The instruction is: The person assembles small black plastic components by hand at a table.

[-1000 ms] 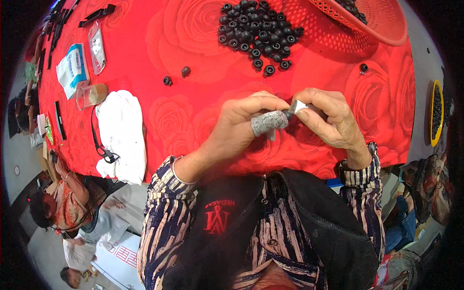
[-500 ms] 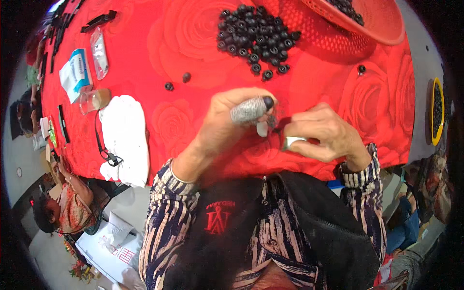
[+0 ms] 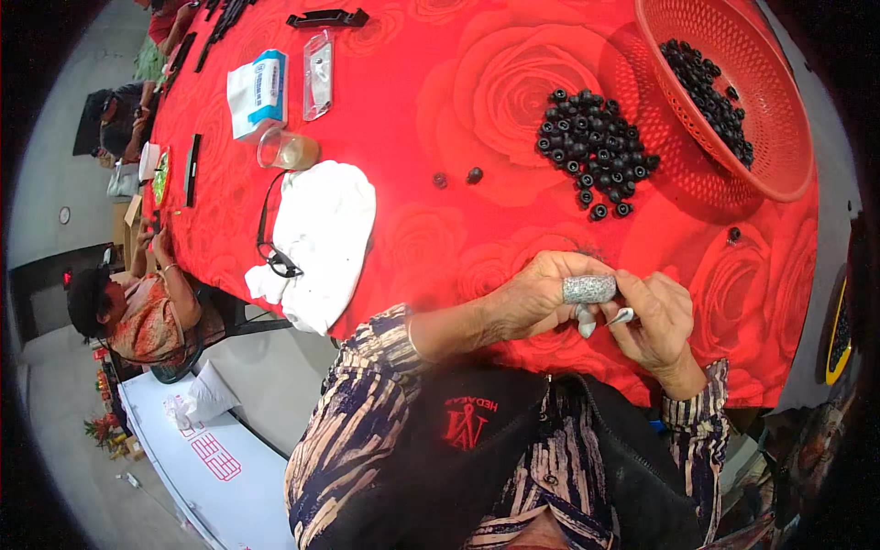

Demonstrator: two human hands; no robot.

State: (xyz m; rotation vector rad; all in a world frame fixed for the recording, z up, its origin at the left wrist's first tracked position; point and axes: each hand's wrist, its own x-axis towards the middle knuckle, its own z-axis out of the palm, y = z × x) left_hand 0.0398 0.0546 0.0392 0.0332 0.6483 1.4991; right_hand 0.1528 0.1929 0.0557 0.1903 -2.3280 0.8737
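Observation:
My left hand [image 3: 541, 291] and my right hand [image 3: 662, 321] meet over the near right part of the table, fingers closed and tips together. A grey speckled sleeve [image 3: 589, 290] sits at my left thumb, and a white covering [image 3: 585, 321] shows on a fingertip below it. Another small white piece [image 3: 621, 316] is at my right fingertips. Whatever the fingers pinch is hidden. Beyond my hands lies a pile of small round black parts with holes [image 3: 594, 147]. Two loose parts, one of them a dark ball [image 3: 474, 175], rest left of the pile.
A tilted red mesh basket [image 3: 779, 137] holds more black parts at far right; one loose part [image 3: 733, 236] lies nearer. Leftward are a white cloth [image 3: 335, 229], eyeglasses [image 3: 266, 220], a plastic cup [image 3: 289, 149], a tissue pack [image 3: 257, 96] and a clear tray [image 3: 318, 78]. Another person [image 3: 147, 307] sits at left.
The view has swung left, so the table things appear further right. My hands have come together; the black piece earlier seen at the end of the grey sleeve no longer shows.

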